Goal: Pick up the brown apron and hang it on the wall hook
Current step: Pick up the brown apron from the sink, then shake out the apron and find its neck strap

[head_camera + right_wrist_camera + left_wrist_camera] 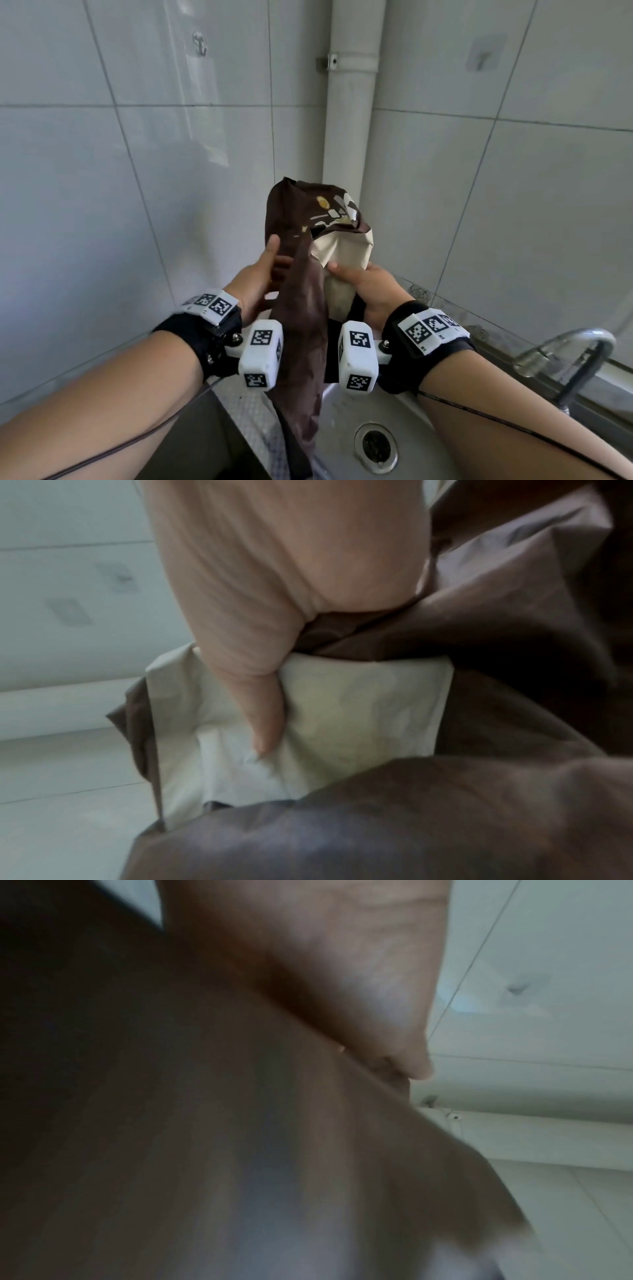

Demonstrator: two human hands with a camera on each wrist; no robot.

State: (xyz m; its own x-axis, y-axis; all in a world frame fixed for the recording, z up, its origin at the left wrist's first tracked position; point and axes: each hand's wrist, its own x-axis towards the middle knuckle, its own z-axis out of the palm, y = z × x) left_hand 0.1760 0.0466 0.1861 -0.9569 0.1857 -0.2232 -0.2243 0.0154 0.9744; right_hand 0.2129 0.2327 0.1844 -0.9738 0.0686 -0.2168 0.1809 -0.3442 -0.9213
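The brown apron [301, 308], with a cream lining and a printed patch, is bunched up in the air above the sink, its tail hanging into the basin. My left hand [263, 274] grips its left side, thumb laid up along the cloth. My right hand [363, 284] grips the cream part [342, 718], thumb pressed into it. Brown cloth [240, 1150] fills the left wrist view beside my left hand [342, 974]. One wall hook [199, 42] is high on the left wall, another hook [483, 54] high on the right wall, both bare.
A steel sink [342, 418] with a round drain [376, 447] lies below my hands. A curved tap [575, 356] stands at the right. A white pipe [352, 120] runs down the tiled corner behind the apron.
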